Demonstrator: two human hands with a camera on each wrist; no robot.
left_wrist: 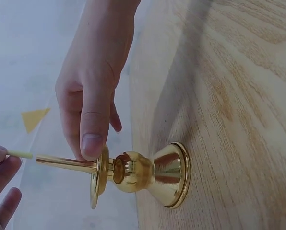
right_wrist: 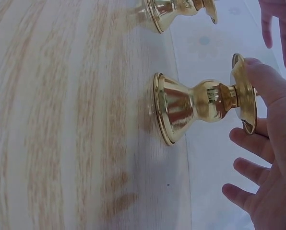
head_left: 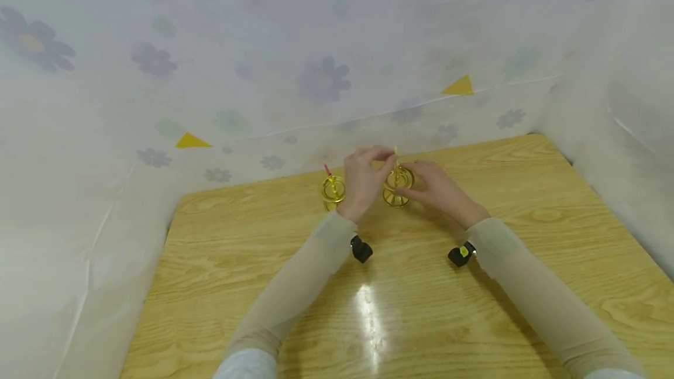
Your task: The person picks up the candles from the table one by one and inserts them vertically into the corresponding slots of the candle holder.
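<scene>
Polished brass candlestick with flared round base and drip saucer [head_left: 397,187]: stands upright near the far edge of the light oak-grain wooden table [head_left: 411,309], long axis vertical. Thin pale-yellow taper candle [head_left: 395,152]: directly above the socket, in line with that axis. Left hand [head_left: 364,180]: grip narrow, fingertips pinching the taper from above; the hand nearer the taper. Right hand [head_left: 439,190]: thumb pressing the saucer rim, other fingers spread, steadying the stand from its right. Second brass candlestick carrying a red taper [head_left: 332,189]: just left, apart. White flower-print backdrop sheet [head_left: 316,75]: behind.
</scene>
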